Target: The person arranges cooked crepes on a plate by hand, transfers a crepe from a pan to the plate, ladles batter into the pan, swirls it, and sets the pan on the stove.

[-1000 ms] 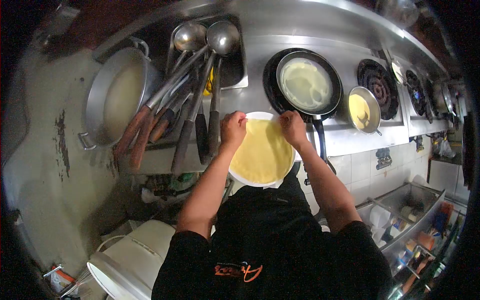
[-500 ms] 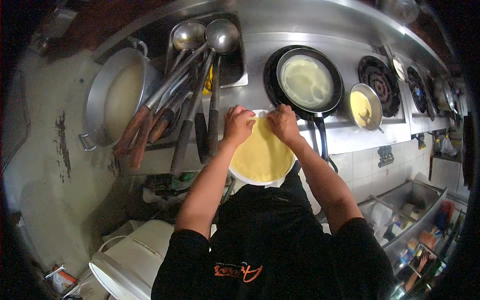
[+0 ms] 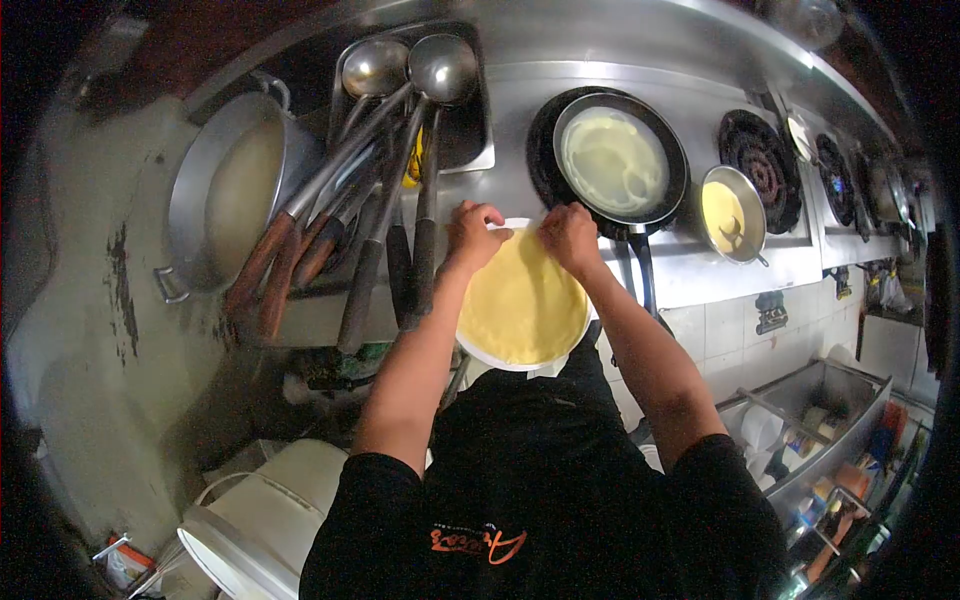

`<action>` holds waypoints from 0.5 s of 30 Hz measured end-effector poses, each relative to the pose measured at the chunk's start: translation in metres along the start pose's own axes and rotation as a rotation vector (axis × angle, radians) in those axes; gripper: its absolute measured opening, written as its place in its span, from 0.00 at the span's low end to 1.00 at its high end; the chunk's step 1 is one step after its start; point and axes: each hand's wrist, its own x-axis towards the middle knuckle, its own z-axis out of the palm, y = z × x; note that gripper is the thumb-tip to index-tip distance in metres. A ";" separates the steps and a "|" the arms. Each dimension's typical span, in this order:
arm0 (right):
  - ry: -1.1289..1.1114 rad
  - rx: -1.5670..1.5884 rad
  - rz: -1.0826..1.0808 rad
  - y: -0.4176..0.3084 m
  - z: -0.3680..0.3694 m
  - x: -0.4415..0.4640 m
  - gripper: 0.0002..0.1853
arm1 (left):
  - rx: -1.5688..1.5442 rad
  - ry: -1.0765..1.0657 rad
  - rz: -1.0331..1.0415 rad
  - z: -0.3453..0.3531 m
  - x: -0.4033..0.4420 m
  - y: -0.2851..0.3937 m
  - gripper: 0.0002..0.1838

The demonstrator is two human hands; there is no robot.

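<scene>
A round yellow sheet (image 3: 524, 300), like a thin pancake, lies on a white plate (image 3: 484, 353) in front of my body. My left hand (image 3: 475, 235) is at the plate's upper left edge, its thumb and fingers apart with nothing visible between them. At the upper right edge of the sheet, my right hand (image 3: 570, 238) has its fingers bent together; what they grip is hidden. Beyond it, a black frying pan (image 3: 614, 160) with pale yellow batter sits on a burner, its handle pointing toward me.
A small metal pan (image 3: 733, 215) of yellow batter with a spoon stands right of the frying pan. Ladles (image 3: 442, 72) rest over a metal tray at left, beside a large pot (image 3: 240, 195). A white bucket (image 3: 270, 510) is low left, a metal rack (image 3: 820, 430) low right.
Both hands moved closer together along the plate's far edge, the right one going left. The left hand's thumb and fingers have spread apart.
</scene>
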 end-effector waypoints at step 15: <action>-0.089 0.061 -0.291 -0.030 -0.026 -0.004 0.07 | 0.019 0.196 -0.020 -0.030 -0.032 -0.006 0.07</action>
